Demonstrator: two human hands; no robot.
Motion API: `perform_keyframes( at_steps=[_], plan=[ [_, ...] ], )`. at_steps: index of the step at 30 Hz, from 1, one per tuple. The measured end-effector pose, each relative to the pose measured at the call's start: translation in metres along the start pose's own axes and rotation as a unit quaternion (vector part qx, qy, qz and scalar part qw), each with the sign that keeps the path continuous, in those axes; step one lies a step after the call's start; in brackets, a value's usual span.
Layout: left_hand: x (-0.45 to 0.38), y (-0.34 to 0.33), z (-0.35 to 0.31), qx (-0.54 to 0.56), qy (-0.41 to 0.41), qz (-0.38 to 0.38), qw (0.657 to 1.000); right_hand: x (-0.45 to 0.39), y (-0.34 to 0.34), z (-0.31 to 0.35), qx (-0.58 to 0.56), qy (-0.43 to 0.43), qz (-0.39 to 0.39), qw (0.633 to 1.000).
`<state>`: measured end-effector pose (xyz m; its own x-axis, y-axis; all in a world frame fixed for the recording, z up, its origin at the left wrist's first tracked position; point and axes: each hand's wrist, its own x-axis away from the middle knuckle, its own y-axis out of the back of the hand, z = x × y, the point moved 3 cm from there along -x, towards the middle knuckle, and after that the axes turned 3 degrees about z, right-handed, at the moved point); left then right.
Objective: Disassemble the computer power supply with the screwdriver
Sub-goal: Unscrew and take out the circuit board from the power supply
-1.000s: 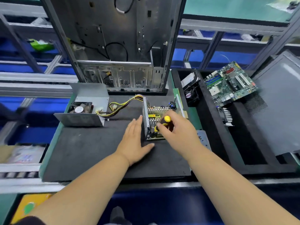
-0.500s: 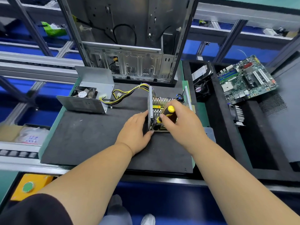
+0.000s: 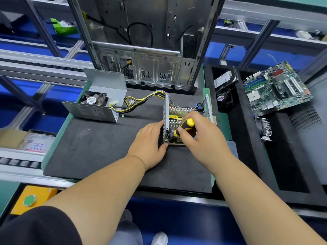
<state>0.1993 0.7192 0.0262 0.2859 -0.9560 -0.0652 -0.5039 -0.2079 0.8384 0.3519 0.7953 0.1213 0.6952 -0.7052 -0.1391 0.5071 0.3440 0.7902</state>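
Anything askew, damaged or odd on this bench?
Nothing damaged. The motherboard lies tilted across the tray's rim, and the power supply cover sits apart with its cables trailing, as expected in a teardown.

The power supply (image 3: pixel 184 119) lies open on the dark mat, in two parts: its circuit board with metal heat sinks sits in the middle, with a grey side plate standing upright on its left. The grey metal cover (image 3: pixel 99 103) with the fan lies far left, joined to the board by yellow and black wires (image 3: pixel 141 100). The screwdriver (image 3: pixel 184 127), black and yellow handle, stands tilted over the near part of the board.
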Motion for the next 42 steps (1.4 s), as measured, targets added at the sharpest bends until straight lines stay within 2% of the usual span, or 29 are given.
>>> perform_keyframes(
  at_steps=[4,11,29,36,42],
  plan=[
    [0.0,0.0,-0.001,-0.001,-0.003,-0.003,1.0,-0.001,0.001,0.001,-0.016,-0.01,0.015,1.0],
    [0.001,0.002,-0.002,0.002,-0.013,-0.01,1.0,-0.008,0.006,0.018,-0.01,0.036,0.067,0.997],
    [0.0,0.0,0.0,-0.003,-0.003,0.002,1.0,-0.008,0.009,0.02,0.018,0.032,0.066,0.997],
    [0.0,0.0,0.0,-0.002,-0.004,0.003,1.0,-0.005,0.011,0.018,0.002,0.018,0.076,0.997],
    [0.0,-0.001,0.001,-0.008,-0.009,-0.001,1.0,-0.014,0.009,0.021,-0.037,-0.041,0.064,0.996]
  ],
)
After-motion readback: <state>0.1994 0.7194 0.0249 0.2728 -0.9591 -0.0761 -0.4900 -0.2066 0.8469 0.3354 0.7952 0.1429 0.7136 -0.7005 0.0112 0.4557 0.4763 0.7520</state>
